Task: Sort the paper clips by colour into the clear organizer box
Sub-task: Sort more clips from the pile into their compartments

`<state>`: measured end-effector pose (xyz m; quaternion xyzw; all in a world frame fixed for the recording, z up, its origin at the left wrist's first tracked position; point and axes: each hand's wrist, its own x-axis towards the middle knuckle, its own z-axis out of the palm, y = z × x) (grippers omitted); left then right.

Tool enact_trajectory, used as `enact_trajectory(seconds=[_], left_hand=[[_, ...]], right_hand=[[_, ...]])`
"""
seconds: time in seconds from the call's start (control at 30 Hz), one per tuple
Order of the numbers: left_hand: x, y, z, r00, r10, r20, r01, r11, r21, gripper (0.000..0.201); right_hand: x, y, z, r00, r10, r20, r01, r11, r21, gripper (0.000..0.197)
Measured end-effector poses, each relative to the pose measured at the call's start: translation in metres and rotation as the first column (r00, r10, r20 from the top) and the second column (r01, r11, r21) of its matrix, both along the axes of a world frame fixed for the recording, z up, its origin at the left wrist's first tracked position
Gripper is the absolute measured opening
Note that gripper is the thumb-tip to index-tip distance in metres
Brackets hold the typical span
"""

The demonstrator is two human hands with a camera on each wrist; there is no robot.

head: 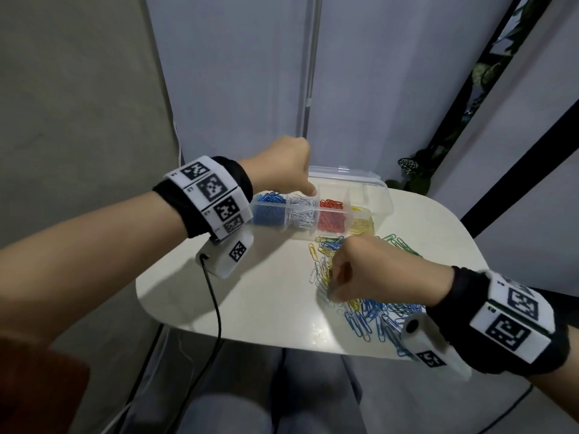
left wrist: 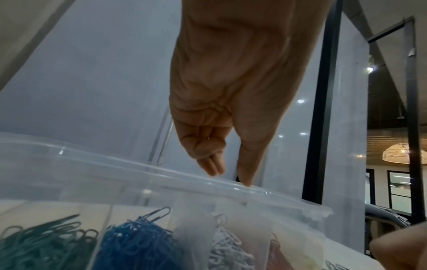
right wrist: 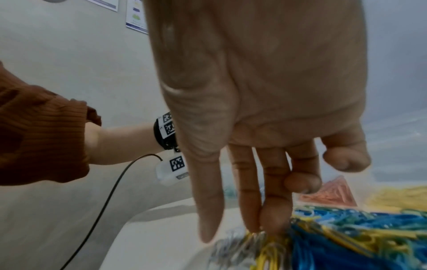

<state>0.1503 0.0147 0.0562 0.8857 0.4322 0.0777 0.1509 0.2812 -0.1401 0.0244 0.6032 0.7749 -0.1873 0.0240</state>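
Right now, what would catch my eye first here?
A clear box sits at the far edge of the table, its compartments packed with blue, white, red and yellow clips. In front lies a tangled loose pile, which the right hand touches; the left hand hovers over the box.

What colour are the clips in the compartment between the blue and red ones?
White clips; clearest in the head view.

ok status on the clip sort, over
left hand over organizer box, white section, hold unclear. right hand fingertips on loose clip pile, thumb apart. nothing between pile and box.
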Motion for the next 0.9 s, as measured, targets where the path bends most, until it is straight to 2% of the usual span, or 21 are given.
enact_trajectory(seconds=[0.07, 0.17, 0.27, 0.33, 0.57, 0.63, 0.77, 0.9], left_hand=[[-0.002, -0.007, 0.002, 0.993, -0.037, 0.112, 0.028, 0.996, 0.079, 0.023], [-0.010, -0.029, 0.003, 0.970, -0.153, 0.189, 0.126, 0.981, 0.147, 0.022], [-0.020, -0.049, -0.003, 0.951, -0.265, 0.158, 0.237, 0.955, 0.176, 0.019], [-0.027, -0.057, -0.009, 0.942, -0.306, 0.138, 0.284, 0.946, 0.158, 0.016], [-0.048, -0.063, -0.028, 0.931, -0.362, -0.046, 0.360, 0.932, -0.034, 0.014], [-0.051, -0.065, -0.034, 0.927, -0.365, -0.085, 0.358, 0.930, -0.084, 0.025], [-0.050, -0.071, -0.044, 0.915, -0.366, -0.170, 0.350, 0.929, -0.118, 0.059], [-0.047, -0.081, -0.051, 0.905, -0.343, -0.252, 0.337, 0.939, -0.067, 0.075]], right_hand=[[-0.003, -0.004, -0.003, 0.998, -0.008, 0.067, 0.007, 1.000, 0.018, 0.026], [-0.009, -0.005, -0.007, 0.994, -0.009, 0.111, 0.000, 0.997, 0.080, 0.025], [-0.015, -0.002, -0.012, 0.997, -0.015, 0.079, 0.009, 0.997, 0.070, 0.014], [-0.016, 0.000, -0.015, 0.998, -0.009, 0.063, 0.004, 0.998, 0.067, 0.013], [-0.015, 0.004, -0.019, 0.999, 0.019, 0.043, -0.023, 0.997, 0.077, 0.014], [-0.013, 0.005, -0.017, 1.000, 0.009, -0.002, -0.009, 0.995, 0.097, 0.008], [-0.005, 0.012, -0.005, 0.986, -0.053, -0.159, 0.060, 0.997, 0.041, 0.004], [0.001, 0.032, 0.014, 0.879, -0.200, -0.433, 0.264, 0.960, 0.093, 0.013]])
